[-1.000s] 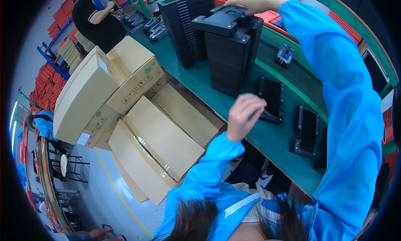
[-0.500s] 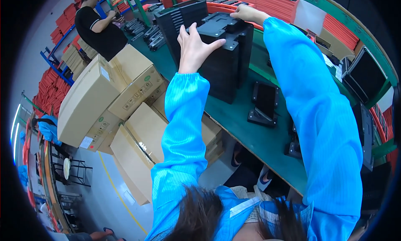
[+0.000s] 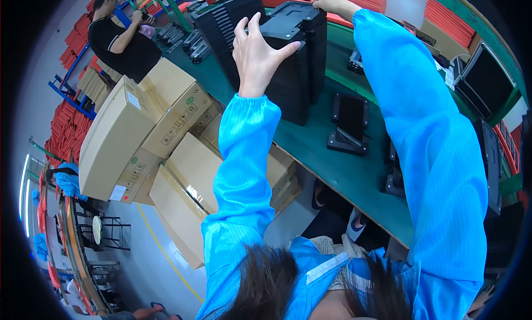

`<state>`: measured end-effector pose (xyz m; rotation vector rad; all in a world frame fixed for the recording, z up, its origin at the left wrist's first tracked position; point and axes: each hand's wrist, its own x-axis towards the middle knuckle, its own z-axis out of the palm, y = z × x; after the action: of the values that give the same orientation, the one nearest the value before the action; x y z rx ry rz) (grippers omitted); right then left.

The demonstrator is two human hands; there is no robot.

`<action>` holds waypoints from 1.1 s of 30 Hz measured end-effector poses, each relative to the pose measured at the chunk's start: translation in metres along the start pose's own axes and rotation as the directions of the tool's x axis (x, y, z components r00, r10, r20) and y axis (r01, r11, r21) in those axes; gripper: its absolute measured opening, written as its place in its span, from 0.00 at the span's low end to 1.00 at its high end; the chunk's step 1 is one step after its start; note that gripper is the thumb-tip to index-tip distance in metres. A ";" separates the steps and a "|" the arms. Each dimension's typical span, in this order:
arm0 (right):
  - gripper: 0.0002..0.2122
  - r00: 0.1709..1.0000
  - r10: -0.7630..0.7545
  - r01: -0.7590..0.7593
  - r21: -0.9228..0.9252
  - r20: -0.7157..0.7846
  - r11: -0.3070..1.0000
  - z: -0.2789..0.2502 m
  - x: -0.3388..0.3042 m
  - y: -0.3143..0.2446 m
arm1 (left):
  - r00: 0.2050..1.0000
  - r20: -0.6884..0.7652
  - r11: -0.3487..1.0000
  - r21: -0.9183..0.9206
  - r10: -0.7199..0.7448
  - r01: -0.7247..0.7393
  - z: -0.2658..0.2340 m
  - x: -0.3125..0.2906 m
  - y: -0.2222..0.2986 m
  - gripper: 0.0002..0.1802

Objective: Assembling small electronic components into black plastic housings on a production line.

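Note:
A tall stack of flat black plastic frames [image 3: 291,79] stands on the green bench, its top piece [image 3: 288,26] having a raised outline and small round corner marks. My left hand [image 3: 256,60] is over the near left side of the stack, with thumb and fingers spread apart and the thumb by the top's near corner. At the far right corner of the top, my right hand [image 3: 334,1] has its fingers curled together; what lies between the fingertips, if anything, is hidden. Another ridged black stack [image 3: 224,29] stands just left of it.
Loose black plates [image 3: 350,123] lie on the green bench [image 3: 327,173] to the right. Cardboard boxes [image 3: 147,126] are piled left of the bench. Piles of red sheets [image 3: 451,18] line the far side. A person in black [image 3: 124,45] works at the far left.
My right hand has moved slightly up and away from the top of the stack. My left hand stays spread at the near left side. The whole view has shifted a little.

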<state>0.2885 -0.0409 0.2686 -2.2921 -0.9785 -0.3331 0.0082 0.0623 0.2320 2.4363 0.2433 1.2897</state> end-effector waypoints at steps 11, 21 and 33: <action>0.09 0.967 -0.151 0.123 -0.141 -0.206 0.982 0.011 -0.036 -0.029 | 0.979 -0.108 0.965 0.217 0.173 -0.146 0.005 -0.021 -0.003 0.39; 0.18 0.819 -0.215 0.473 0.414 -0.532 0.778 -0.084 -0.205 -0.059 | 0.948 0.251 0.836 -0.547 0.197 -0.029 0.083 -0.135 0.079 0.16; 0.15 0.877 0.409 -0.285 0.410 -0.254 0.866 -0.050 -0.444 0.028 | 0.781 0.614 0.985 0.171 -0.118 0.015 0.173 -0.198 0.084 0.37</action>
<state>0.0007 -0.3380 0.0966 -1.9382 -0.3928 -0.3378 0.0371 -0.1201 0.0270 2.8008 0.2487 0.3797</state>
